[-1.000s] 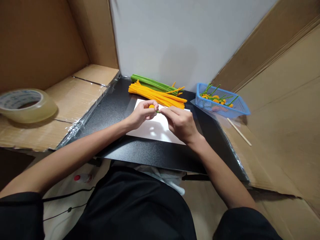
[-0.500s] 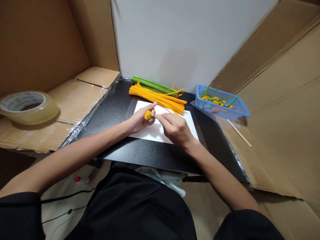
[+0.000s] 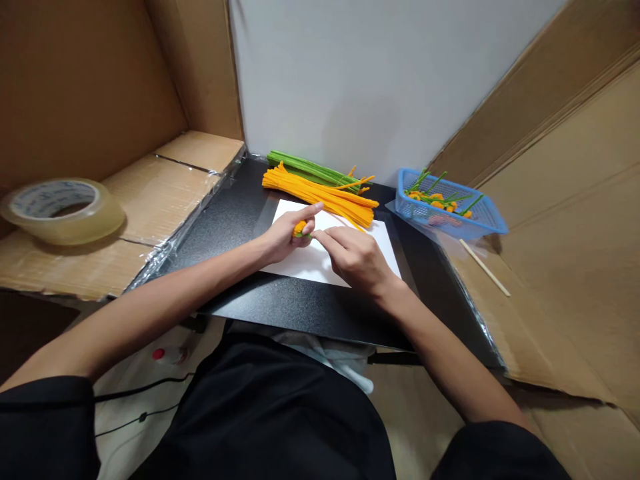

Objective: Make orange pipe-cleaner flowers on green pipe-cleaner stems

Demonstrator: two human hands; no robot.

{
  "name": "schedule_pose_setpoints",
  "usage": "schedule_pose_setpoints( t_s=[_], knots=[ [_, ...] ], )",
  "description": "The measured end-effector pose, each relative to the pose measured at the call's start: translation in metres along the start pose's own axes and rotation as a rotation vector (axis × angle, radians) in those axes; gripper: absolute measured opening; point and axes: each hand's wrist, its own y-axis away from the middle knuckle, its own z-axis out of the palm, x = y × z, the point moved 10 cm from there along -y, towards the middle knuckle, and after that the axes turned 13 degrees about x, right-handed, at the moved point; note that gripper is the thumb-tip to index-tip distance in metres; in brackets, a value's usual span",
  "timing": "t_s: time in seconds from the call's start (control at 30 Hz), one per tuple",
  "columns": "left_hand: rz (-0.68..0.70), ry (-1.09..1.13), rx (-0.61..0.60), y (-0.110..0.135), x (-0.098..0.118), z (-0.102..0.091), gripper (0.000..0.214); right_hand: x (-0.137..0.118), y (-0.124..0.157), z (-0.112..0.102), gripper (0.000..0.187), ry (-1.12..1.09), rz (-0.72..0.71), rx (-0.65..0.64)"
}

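Observation:
My left hand (image 3: 286, 238) is closed around a small orange pipe-cleaner flower (image 3: 299, 229), its thumb stretched up and to the right. A bit of green shows under the orange head. Just to the right, my right hand (image 3: 356, 259) pinches the flower's green stem end, most of which its fingers hide. Both hands are over a white sheet of paper (image 3: 300, 269) on the black tabletop. Close behind them lies a bundle of orange pipe cleaners (image 3: 320, 195), with a bundle of green pipe cleaners (image 3: 310, 168) behind it.
A blue mesh basket (image 3: 480, 223) at the back right holds several orange flowers with green stems. A thin wooden stick (image 3: 485, 268) lies on the cardboard at right. On the left cardboard ledge sits a roll of clear tape (image 3: 107, 213). Cardboard walls (image 3: 90, 73) flank the table.
The orange flower has turned in my left hand, so more green shows along its lower side. Both hands stay close together; the whole view has shifted slightly.

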Motion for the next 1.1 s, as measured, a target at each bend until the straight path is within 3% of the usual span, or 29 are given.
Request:
schedule_pose_setpoints(
  t_s=[0.17, 0.33, 0.47, 0.57, 0.87, 1.1],
  knots=[
    [0.013, -0.02, 0.004, -0.003, 0.003, -0.006, 0.064, 0.012, 0.003, 0.002, 0.032, -0.07, 0.14, 0.014],
    [0.161, -0.072, -0.005, -0.011, 0.017, -0.015, 0.046, 0.055, 0.018, 0.004, 0.018, -0.32, 0.659, 0.164],
    [0.385, -0.242, 0.038, -0.009, 0.029, -0.019, 0.051, 0.071, 0.034, 0.016, 0.019, -0.571, 0.991, 0.191],
    [0.47, -0.34, 0.077, -0.007, 0.033, -0.021, 0.044, 0.072, 0.036, 0.021, 0.021, -0.684, 1.057, 0.175],
    [0.56, -0.429, 0.073, 0.0, 0.043, -0.017, 0.038, 0.092, 0.044, 0.024, 0.019, -0.66, 1.094, 0.227],
    [0.524, -0.269, 0.033, 0.001, 0.038, -0.012, 0.04, 0.094, 0.061, 0.043, 0.036, -0.852, 1.352, 0.167]
  ],
)
